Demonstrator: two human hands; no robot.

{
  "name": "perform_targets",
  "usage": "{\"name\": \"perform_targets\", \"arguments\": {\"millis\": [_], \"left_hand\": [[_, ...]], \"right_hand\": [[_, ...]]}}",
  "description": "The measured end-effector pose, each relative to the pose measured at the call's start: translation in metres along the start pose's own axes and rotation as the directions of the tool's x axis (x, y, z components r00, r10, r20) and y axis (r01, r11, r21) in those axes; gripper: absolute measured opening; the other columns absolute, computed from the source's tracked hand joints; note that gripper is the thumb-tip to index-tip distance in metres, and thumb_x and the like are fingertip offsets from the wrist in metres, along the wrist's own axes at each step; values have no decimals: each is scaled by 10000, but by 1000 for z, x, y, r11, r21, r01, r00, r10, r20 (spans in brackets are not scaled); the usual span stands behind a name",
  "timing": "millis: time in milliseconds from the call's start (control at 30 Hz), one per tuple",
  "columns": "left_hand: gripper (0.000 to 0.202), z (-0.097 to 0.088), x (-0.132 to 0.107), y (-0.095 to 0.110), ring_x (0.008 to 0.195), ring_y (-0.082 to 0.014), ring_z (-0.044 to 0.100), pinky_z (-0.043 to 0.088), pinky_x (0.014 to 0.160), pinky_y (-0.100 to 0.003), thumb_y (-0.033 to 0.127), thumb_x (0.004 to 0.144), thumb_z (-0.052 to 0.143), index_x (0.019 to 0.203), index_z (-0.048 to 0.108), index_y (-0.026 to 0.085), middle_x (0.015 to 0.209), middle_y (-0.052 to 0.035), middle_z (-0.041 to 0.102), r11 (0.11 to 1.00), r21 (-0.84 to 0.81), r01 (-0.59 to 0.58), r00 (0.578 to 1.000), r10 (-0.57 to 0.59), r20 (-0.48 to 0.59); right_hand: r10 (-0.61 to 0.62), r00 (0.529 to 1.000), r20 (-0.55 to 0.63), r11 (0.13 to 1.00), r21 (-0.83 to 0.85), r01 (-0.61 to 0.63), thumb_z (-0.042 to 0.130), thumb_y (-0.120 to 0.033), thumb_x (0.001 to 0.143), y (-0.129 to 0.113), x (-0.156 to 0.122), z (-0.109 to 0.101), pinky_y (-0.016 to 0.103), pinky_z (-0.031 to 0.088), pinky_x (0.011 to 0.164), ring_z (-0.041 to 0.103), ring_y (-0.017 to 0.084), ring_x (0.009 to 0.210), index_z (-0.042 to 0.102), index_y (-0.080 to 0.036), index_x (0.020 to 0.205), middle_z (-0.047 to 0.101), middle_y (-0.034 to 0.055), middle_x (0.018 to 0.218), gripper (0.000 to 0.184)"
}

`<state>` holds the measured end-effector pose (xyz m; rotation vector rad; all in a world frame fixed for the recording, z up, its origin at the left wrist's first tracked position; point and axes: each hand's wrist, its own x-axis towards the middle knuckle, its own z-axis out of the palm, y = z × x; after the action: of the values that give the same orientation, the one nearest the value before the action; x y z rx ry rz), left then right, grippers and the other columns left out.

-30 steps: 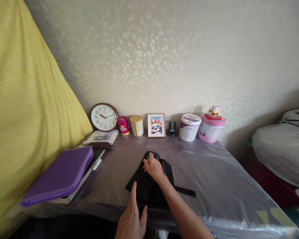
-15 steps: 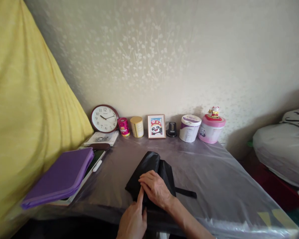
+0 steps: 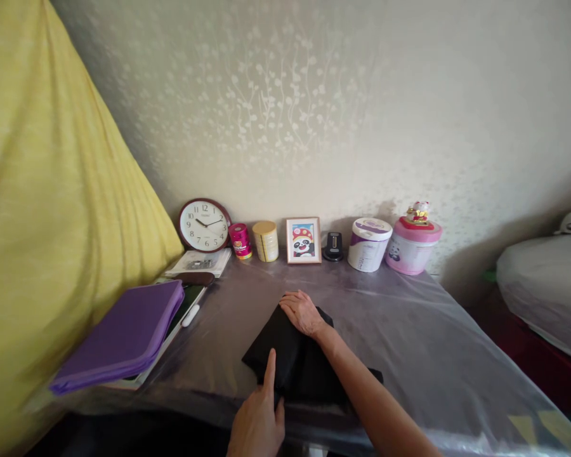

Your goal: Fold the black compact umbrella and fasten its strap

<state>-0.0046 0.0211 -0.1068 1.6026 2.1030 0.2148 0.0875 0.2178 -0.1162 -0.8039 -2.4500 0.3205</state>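
A black folding umbrella (image 3: 271,343) lies on the table near its front edge, its loose cloth panels flattened and folded over. My left hand (image 3: 259,416) grips its near end, the index finger stretched along the cloth and the thumb on the right side. What the curled fingers wrap is mostly hidden. My right hand (image 3: 302,313) rests flat on the far part of the cloth, fingers extended and close together. The right forearm covers part of the panels. The end of a black strap (image 3: 377,375) shows just right of that forearm.
A purple folder (image 3: 118,330) lies on books at the left, beside a yellow curtain (image 3: 66,190). Along the wall stand a clock (image 3: 204,225), a pink can (image 3: 240,241), a yellow can (image 3: 265,241), a framed panda picture (image 3: 303,241) and two tubs. Plastic film covers the table (image 3: 433,343).
My right hand has slid away from me over the cloth, leaving my left fingertip. The panels now lie flatter and wider. My left hand keeps its hold.
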Motion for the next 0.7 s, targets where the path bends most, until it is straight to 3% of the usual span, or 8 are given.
{"name": "perform_targets", "arguments": {"millis": [133, 233, 333, 433, 500, 600, 700], "left_hand": [[693, -1, 1, 0, 823, -156, 614, 385, 662, -225, 245, 848, 350, 1376, -98, 228, 945, -60, 649, 1000, -12, 5, 1000, -4, 15], [691, -2, 0, 0, 828, -155, 615, 387, 668, -223, 254, 850, 345, 1376, -101, 215, 930, -58, 653, 1000, -31, 2, 1000, -1, 23], [683, -2, 0, -1, 823, -165, 617, 384, 660, -229, 255, 849, 348, 1381, -78, 210, 909, -61, 656, 999, -32, 9, 1000, -9, 16], [674, -2, 0, -1, 823, -165, 615, 376, 643, -222, 255, 848, 350, 1385, -53, 199, 913, -72, 652, 999, -32, 20, 1000, -19, 15], [676, -2, 0, 0, 825, -163, 613, 374, 643, -218, 251, 847, 351, 1385, -56, 195, 925, -73, 650, 999, -34, 21, 1000, -20, 21], [689, -2, 0, 0, 819, -164, 614, 377, 654, -224, 243, 843, 352, 1381, -77, 206, 920, -66, 652, 999, -26, 19, 1000, -19, 24], [694, -1, 0, -1, 816, -167, 613, 379, 653, -230, 245, 841, 350, 1379, -87, 217, 905, -57, 652, 999, -38, 3, 1000, -3, 6]], "right_hand": [[128, 992, 5, 991, -42, -128, 379, -239, 890, 12, 11, -4, 346, 268, 997, 445, 153, 1152, 602, -221, 1050, 608, 29, 1126, 274], [217, 972, -92, 971, -83, -225, 398, -236, 879, 4, 7, -13, 371, 262, 1005, 434, 177, 1163, 572, -196, 1097, 567, 73, 1181, 281], [97, 983, -156, 994, -33, -103, 397, -260, 882, -18, -11, -21, 371, 234, 1028, 396, 169, 1196, 556, -189, 1117, 563, 73, 1183, 292], [-83, 996, -28, 994, 64, 85, 420, -301, 876, -37, -27, -20, 360, 244, 1026, 421, 155, 1174, 602, -230, 1044, 626, 28, 1078, 258], [-86, 996, 6, 994, 71, 86, 421, -289, 873, -38, -30, -15, 380, 234, 1028, 437, 156, 1158, 621, -243, 1010, 635, 19, 1062, 247], [75, 993, -88, 997, -3, -76, 399, -228, 866, -24, -22, -8, 393, 258, 1015, 425, 172, 1168, 601, -209, 1055, 588, 54, 1150, 277], [278, 936, -215, 956, -34, -292, 398, -186, 838, -1, -18, -10, 375, 318, 981, 453, 191, 1134, 568, -149, 1095, 543, 107, 1196, 310]]}}
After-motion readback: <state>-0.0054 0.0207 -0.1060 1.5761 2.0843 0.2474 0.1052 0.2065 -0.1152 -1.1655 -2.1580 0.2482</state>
